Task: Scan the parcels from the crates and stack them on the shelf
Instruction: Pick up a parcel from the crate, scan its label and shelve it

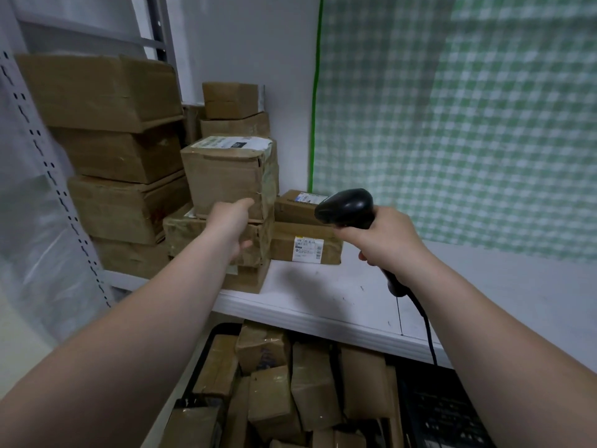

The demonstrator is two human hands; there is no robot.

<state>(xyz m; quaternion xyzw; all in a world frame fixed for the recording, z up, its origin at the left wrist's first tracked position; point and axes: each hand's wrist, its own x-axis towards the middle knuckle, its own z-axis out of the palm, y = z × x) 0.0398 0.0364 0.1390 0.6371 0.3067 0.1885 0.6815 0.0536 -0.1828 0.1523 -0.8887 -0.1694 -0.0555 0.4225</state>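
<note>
On the white shelf (323, 295) stands a pile of brown cardboard parcels. My left hand (234, 226) reaches to the front of that pile, its fingers touching the lower front of a labelled parcel (226, 179) that sits on top of another parcel (181, 234). My right hand (384, 237) grips the handle of a black barcode scanner (347, 206), whose head points left toward the pile. Its cable (428, 331) hangs down over the shelf edge. Below the shelf a black crate (206, 344) holds several more parcels (277, 392).
Large boxes (106, 130) are stacked at the left against a perforated shelf upright (48, 176). Two flat labelled parcels (305, 244) lie right of the pile. A green checked curtain (452, 124) hangs behind the shelf. A second black crate (442, 415) sits at the lower right.
</note>
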